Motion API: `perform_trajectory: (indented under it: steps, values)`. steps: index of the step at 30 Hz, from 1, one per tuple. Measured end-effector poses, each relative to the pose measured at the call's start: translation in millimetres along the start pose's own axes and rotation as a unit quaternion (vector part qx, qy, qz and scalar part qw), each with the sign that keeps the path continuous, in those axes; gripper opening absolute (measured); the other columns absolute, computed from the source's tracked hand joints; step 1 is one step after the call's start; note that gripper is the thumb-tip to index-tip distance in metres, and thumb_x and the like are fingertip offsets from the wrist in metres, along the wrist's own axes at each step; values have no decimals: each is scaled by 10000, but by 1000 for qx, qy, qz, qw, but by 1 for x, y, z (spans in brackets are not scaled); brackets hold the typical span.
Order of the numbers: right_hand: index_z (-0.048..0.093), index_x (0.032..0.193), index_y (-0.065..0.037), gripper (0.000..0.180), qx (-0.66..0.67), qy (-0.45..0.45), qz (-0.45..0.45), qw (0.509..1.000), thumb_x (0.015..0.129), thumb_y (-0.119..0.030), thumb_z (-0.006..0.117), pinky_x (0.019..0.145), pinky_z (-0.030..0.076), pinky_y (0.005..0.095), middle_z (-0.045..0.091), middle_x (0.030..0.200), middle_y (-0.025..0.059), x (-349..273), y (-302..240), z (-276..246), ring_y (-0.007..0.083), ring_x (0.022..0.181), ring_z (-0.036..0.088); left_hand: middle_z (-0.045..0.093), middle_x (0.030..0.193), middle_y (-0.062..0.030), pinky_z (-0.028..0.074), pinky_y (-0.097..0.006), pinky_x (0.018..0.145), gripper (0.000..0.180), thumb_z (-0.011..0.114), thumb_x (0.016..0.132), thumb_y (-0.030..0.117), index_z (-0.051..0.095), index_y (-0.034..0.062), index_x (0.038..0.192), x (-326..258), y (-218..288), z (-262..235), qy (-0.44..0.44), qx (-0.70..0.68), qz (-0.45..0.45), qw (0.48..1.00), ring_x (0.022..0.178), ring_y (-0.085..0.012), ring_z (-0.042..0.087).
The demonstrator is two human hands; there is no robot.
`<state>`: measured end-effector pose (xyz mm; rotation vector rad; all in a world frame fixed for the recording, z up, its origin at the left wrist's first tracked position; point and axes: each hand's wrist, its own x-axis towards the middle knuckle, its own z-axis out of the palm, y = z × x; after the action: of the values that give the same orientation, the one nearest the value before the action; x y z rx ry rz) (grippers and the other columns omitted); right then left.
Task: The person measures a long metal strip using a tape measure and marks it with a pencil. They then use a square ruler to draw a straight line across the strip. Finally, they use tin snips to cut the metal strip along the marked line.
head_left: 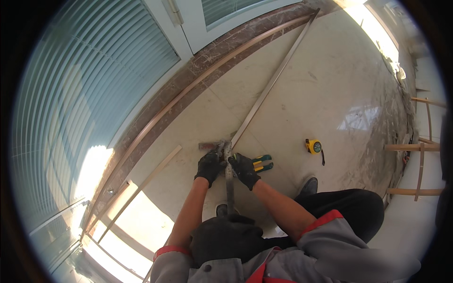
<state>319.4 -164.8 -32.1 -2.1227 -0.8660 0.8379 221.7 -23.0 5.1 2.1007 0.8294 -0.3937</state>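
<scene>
Both my hands wear black gloves and work close together on the floor. My left hand (211,166) is closed beside a dusty, crusted grey lump; what its fingers hold is hidden. Closed too, my right hand (243,170) is at the near end of a long narrow strip (271,87), which runs away to the far right. Between the hands a flat grey bar (230,186) points toward my body. A reddish-brown block (206,146) lies just past my left fingers. Beside my right hand rests a hand tool with green and yellow handles (263,162).
A yellow tape measure (314,146) lies on the tiled floor to the right. Another thin strip (151,175) lies at left. Along a glazed door with blinds (94,70) runs a brown stone sill (198,70). Wooden bars (410,147) stand at the right edge.
</scene>
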Motion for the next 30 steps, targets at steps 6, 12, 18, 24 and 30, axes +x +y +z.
perform_trajectory:
  steps: [6, 12, 18, 24, 30]
  values:
    - [578, 910, 7, 384, 2, -8, 19, 1000, 968, -373, 568, 745, 458, 503, 626, 857, 258, 2, -3, -2, 455, 862, 609, 540, 1380, -189, 449, -440, 1033, 843, 726, 791, 231, 330, 166, 1532, 3, -20, 20, 24, 22, 16, 999, 1234, -358, 550]
    - [584, 910, -27, 319, 27, -28, -15, 999, 955, -343, 596, 717, 464, 484, 628, 827, 221, 4, 6, -9, 439, 833, 608, 620, 1272, -174, 470, -450, 996, 754, 689, 809, 254, 402, 185, 1503, -5, -6, 23, 99, 53, 0, 994, 1179, -346, 592]
    - [570, 873, -31, 320, 20, -15, -26, 999, 945, -340, 612, 691, 458, 482, 615, 791, 214, 2, 7, -7, 437, 804, 601, 671, 1115, -140, 510, -428, 898, 764, 688, 806, 278, 399, 191, 1507, -10, 1, 28, 142, 132, -8, 981, 1048, -299, 645]
    - [564, 861, -14, 341, 33, -15, -20, 999, 946, -340, 617, 687, 452, 478, 602, 788, 236, 0, 5, -11, 440, 789, 595, 676, 1107, -138, 526, -439, 852, 676, 663, 812, 319, 484, 179, 1448, -7, -5, 33, 139, 139, -3, 981, 1033, -301, 657]
    - [582, 874, -3, 329, 60, -22, -2, 998, 946, -320, 635, 692, 462, 457, 612, 805, 243, 0, 3, -12, 442, 796, 597, 676, 1119, -149, 532, -429, 856, 662, 669, 828, 304, 481, 185, 1451, -6, -11, 36, 171, 161, 25, 972, 1044, -281, 660]
